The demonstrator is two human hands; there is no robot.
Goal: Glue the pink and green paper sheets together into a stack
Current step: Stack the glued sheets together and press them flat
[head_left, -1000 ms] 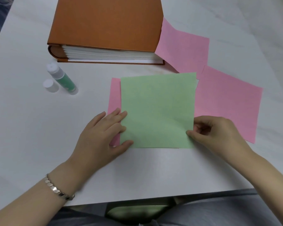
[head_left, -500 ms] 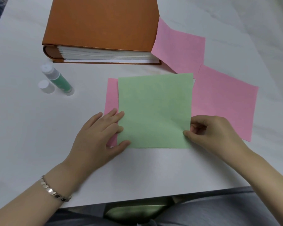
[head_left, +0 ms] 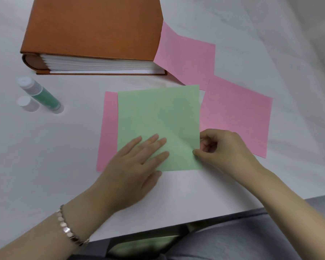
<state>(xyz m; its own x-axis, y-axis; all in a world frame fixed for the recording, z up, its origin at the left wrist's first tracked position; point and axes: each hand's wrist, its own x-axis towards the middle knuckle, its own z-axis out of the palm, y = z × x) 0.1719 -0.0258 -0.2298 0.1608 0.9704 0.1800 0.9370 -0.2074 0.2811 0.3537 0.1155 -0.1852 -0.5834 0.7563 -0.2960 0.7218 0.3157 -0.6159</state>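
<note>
Green sheet (head_left: pixel 158 119) lies flat on a pink sheet (head_left: pixel 109 128), mid-table, near the front edge. It is offset right, so a pink strip shows along the green's left side. The bottom edges are roughly in line.

Left hand (head_left: pixel 135 166): palm down, fingers straight and together. It presses flat on the lower-left part of the green sheet, grasping nothing. Its heel sits partly over the pink strip's bottom corner and the table (head_left: pixel 45 156). There is a metal link bracelet (head_left: pixel 68 229) on that wrist.

Right hand (head_left: pixel 223 151): fingers curled in. The thumb tip lies on top of the green sheet's right edge just above the lower-right corner, pinching it. Cannot tell whether the pinch also catches the pink sheet underneath. A faint crease runs diagonally across the green toward that grip.

Second pink sheet (head_left: pixel 236 117) lies flat just right of the green sheet, and the right hand partly covers its lower-left area. Third pink sheet (head_left: pixel 188 61) is farther back. Its left part is tucked under the orange album (head_left: pixel 94 25), and its near corner overlaps the second pink sheet.

The album is closed, lying flat at back left with its page edges facing the camera.

Glue stick (head_left: pixel 43 96) lies on its side at the left, well apart from the papers. Its loose cap (head_left: pixel 26 103) stands just beside it.
</note>
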